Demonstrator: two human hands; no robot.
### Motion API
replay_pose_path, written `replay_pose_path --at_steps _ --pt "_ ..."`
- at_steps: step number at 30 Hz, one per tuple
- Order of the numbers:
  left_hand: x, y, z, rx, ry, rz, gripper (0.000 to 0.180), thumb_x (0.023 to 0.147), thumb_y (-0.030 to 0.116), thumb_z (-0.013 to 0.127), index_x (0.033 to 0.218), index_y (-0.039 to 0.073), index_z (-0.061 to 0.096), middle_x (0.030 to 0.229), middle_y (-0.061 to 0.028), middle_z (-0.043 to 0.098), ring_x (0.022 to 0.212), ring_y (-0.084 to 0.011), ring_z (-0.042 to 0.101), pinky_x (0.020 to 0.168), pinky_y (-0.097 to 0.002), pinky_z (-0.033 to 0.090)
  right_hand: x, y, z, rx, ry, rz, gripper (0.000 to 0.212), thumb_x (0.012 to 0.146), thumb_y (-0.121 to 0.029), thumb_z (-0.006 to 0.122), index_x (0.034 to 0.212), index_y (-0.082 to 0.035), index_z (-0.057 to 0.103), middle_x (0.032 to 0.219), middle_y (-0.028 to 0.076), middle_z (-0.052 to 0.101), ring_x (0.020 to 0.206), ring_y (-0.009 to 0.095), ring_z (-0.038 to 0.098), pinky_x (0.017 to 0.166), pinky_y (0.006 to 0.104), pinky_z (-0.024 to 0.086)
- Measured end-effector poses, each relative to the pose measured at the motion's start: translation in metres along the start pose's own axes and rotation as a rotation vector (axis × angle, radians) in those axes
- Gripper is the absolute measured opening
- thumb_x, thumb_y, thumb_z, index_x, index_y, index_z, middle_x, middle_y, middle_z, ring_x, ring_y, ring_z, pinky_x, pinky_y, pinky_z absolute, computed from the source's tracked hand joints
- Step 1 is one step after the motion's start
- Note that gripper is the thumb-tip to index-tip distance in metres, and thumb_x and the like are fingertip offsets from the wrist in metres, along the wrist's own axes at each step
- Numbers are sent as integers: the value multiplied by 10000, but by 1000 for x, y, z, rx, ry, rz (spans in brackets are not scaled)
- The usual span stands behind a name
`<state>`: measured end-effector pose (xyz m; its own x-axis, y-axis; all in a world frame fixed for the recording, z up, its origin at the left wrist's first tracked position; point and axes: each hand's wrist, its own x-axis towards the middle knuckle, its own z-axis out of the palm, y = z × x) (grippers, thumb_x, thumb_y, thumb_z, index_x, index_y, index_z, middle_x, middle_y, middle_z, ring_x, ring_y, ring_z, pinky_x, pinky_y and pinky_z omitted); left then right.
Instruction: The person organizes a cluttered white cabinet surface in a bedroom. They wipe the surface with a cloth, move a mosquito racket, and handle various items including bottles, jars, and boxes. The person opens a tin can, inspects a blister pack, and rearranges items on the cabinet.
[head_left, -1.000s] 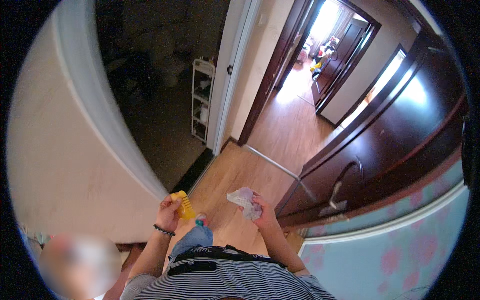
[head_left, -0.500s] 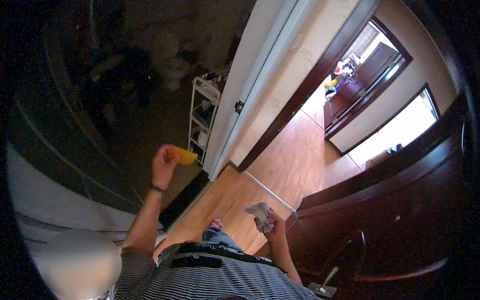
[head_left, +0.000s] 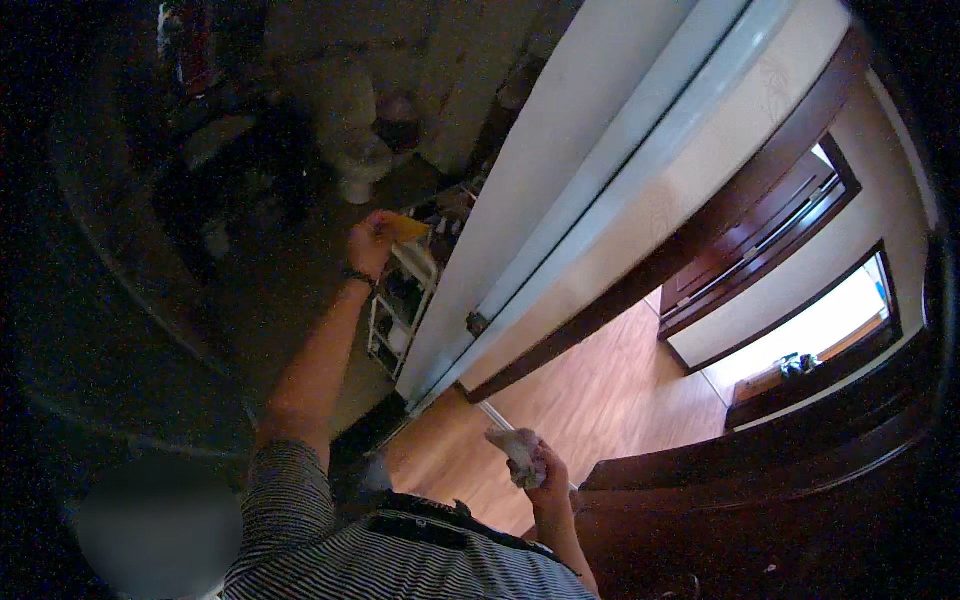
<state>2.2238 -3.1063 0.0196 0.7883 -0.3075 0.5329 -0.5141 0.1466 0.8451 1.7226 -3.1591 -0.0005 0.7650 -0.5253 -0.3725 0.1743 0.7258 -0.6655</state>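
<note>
Jutting rightward, left grip (head_left: 369,244): yellow comb (head_left: 408,229) | leftward, right grip (head_left: 551,474): pale wad (head_left: 518,456)

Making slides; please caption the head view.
Left hand holds a yellow item before a white rack; right hand a pale crumpled wad.

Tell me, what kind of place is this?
Probably someone's home, by a dim bathroom: there's what looks like a toilet, a white shelf rack and a wood-look floor.

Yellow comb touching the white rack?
Cannot tell. The head view shows the yellow comb, held in the left hand, lined up with the dim white rack; neither contact nor gap shows plainly.
</note>
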Motion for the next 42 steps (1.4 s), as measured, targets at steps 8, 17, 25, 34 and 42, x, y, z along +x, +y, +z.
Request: replay_pose_path --at_steps 8,17,25,34,42 --pt "44 -15 78 502 -344 -160 130 835 168 619 928 99 680 844 -114 688 759 -270 639 729 -381 521 -10 -10 6 17 176 -17 488 835 -228 620 1242 6 491 1021 191 623 787 304 649 648 386 568" --pt "49 -25 63 494 -352 -145 130 843 174 609 915 90 677 826 -112 684 744 -265 633 714 -383 517 5 -7 35 46 161 -38 453 855 -205 569 1251 4 499 1036 175 626 810 276 649 668 351 563" --pt "-75 35 34 28 -101 92 134 850 180 599 904 83 675 810 -111 680 730 -260 628 700 -385 514 -7 39 -10 198 271 -102 527 873 -308 595 1286 10 514 1085 150 643 852 233 647 713 321 557" --pt "-347 70 90 -195 -1640 -278 144 858 186 588 891 74 672 791 -109 676 715 -256 622 684 -387 510 -63 69 4 234 413 -294 408 856 -236 607 1188 -1 571 982 81 650 799 152 641 661 286 544" --pt "-542 162 75 -75 -2426 26 155 865 191 579 880 67 670 775 -108 672 701 -251 617 670 -388 506 -283 207 -47 198 490 -660 242 901 -242 577 982 -22 640 853 30 648 813 139 637 739 249 522"
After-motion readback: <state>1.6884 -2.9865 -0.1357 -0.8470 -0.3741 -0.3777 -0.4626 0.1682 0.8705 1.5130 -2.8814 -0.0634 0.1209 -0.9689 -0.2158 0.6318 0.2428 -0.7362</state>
